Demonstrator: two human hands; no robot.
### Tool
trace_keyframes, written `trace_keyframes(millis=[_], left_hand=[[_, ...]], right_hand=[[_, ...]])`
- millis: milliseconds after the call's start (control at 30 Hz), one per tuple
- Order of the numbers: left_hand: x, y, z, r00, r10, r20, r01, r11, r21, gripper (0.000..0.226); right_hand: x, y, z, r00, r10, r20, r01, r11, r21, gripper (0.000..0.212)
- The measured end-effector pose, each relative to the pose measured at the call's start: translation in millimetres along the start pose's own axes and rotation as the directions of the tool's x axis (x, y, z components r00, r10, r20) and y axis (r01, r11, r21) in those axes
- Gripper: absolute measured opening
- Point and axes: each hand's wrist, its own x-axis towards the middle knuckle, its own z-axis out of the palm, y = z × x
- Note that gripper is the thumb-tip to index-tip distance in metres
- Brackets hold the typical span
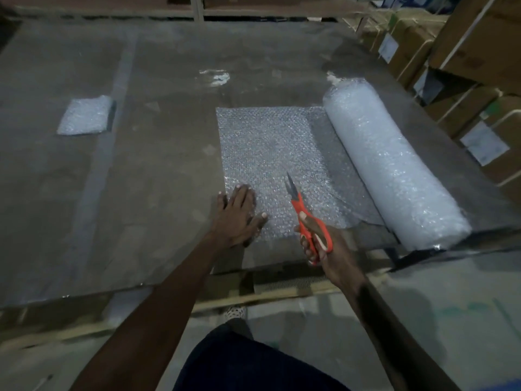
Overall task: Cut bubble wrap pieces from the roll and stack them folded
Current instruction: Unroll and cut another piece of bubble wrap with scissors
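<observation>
Dull cardboard-covered table (169, 165), left hand (236, 215) flat on bubbly sheet (267, 153) (cylindrical roll (394, 165) alongside), right hand (324, 246) gripping orange scissors (307, 218).

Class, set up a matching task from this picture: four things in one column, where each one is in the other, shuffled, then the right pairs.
Things:
1. scissors
2. bubble wrap roll
3. folded piece
4. left hand

Places:
A. far left on the table
B. pressing flat on the unrolled sheet
C. lying along the table's right side
D. gripped in the right hand

Pairs: 1-D, 2-C, 3-A, 4-B
</observation>
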Motion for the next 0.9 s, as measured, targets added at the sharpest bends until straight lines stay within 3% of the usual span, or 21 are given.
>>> trace_keyframes(millis=[267, 433, 533, 733, 900], left_hand=[[-13.2, 10.8, 11.2, 1.000, -0.003, -0.019, 0.004, 0.999, 0.039, 0.079], [-12.3, 12.0, 11.1, 1.000, -0.025, -0.016, 0.026, 0.997, 0.071, 0.076], [-10.1, 12.3, 10.1, 0.999, -0.034, -0.004, 0.034, 0.995, 0.089, 0.075], [9.6, 16.6, 3.3, 0.998, -0.050, -0.035, 0.053, 0.996, 0.071, 0.067], [17.5, 8.8, 9.1, 0.999, -0.009, -0.051, 0.010, 1.000, 0.030, 0.070]], right_hand=[[-67.8, 44.4, -36.5, 0.998, 0.055, 0.005, -0.055, 0.998, -0.002, 0.070], [-89.8, 62.5, -48.2, 0.998, 0.059, 0.036, -0.060, 0.998, 0.016, 0.056], [-90.0, 68.0, -49.2, 0.996, 0.067, 0.051, -0.067, 0.998, 0.008, 0.050], [-75.5, 63.8, -40.2, 0.996, 0.077, 0.043, -0.076, 0.997, -0.006, 0.061], [-63.5, 59.1, -34.5, 0.995, 0.093, 0.024, -0.093, 0.996, -0.012, 0.051]])
